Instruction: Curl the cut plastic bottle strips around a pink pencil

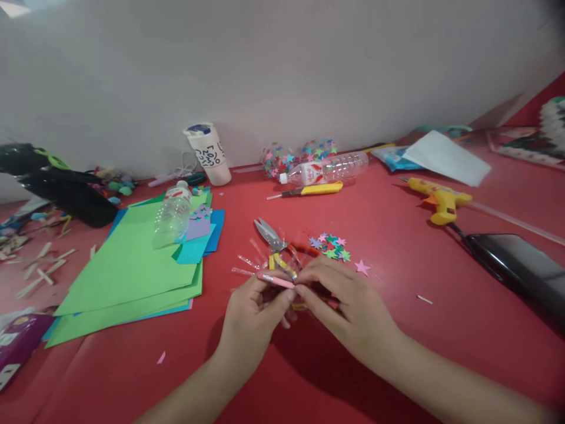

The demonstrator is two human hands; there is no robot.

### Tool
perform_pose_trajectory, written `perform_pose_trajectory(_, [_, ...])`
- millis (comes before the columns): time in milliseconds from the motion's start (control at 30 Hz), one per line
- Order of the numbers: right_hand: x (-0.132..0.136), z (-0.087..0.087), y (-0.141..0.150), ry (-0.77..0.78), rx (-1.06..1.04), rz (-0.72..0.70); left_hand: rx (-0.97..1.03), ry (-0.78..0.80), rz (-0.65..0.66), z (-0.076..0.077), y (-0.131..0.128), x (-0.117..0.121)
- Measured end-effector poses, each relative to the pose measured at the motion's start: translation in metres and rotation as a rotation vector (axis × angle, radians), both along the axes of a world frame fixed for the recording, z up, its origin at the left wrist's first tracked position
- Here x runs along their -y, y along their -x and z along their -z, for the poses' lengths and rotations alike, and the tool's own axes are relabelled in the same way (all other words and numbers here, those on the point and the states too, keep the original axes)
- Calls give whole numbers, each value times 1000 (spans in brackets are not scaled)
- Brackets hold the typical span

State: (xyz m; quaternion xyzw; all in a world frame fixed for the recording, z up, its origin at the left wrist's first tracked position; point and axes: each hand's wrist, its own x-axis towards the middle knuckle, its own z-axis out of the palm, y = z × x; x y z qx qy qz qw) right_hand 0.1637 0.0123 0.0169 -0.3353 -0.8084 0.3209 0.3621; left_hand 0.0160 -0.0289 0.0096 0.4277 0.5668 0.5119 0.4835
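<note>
My left hand [251, 312] is closed in a pinch on a narrow pink strip [276, 281], which looks like folded paper. At the strip's right end the fingertips of my right hand [348, 297] pinch together. Just behind my fingers is a cut clear plastic piece [247, 262] with thin strips fanning out and a yellow band [279, 263]; my hands partly hide it. Scissors [269, 234] with red handles lie beyond, blades pointing away to the left. Past my right hand are a pile of coloured foam-like stars [331, 247] and a single pink star [362, 267].
Green sheets [128, 265] lie at left under a clear bottle [172, 215]. A yellow cutter [320, 188], another bottle [342, 168] and a white tumbler [209, 156] are along the wall. At right are a yellow glue gun [441, 200] and a black phone-like device [516, 265].
</note>
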Motion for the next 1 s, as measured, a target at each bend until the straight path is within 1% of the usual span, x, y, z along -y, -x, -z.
perform_pose_trajectory(67, [-1, -1, 1, 56, -18, 4, -4, -4, 5, 1, 0, 1])
perform_pose_trajectory(200, [-5, -3, 3, 325, -106, -18, -42, -3, 43, 0, 1, 2])
perform_pose_trajectory(267, [-7, -2, 3, 402, -127, -37, -65, 2, 56, -1, 2, 1])
perform_pose_trajectory(300, [-7, -2, 3, 411, -121, -37, -73, 2, 59, -1, 2, 1])
perform_pose_trajectory(367, [-7, -1, 2, 381, -87, -26, -80, 4, 68, -1, 3, 0])
perform_pose_trajectory(500, [-5, -2, 0, 221, 2, -1, -82, 31, 71, -1, 3, -2])
perform_pose_trajectory(567, [-5, -3, 0, 194, 13, -10, -108, 55, 59, -2, 3, -1])
perform_pose_trajectory(600, [-6, -4, 0, 227, 2, -20, -122, 67, 58, -2, 3, -1])
perform_pose_trajectory(733, [-9, -5, 2, 502, -90, -53, -140, 99, 70, -3, 4, 1])
perform_pose_trajectory(800, [-10, -5, 3, 580, -123, -55, -120, 115, 69, -3, 4, 0])
perform_pose_trajectory(1000, [-7, -5, 3, 576, -159, -13, -90, 176, 72, -6, 4, -4])
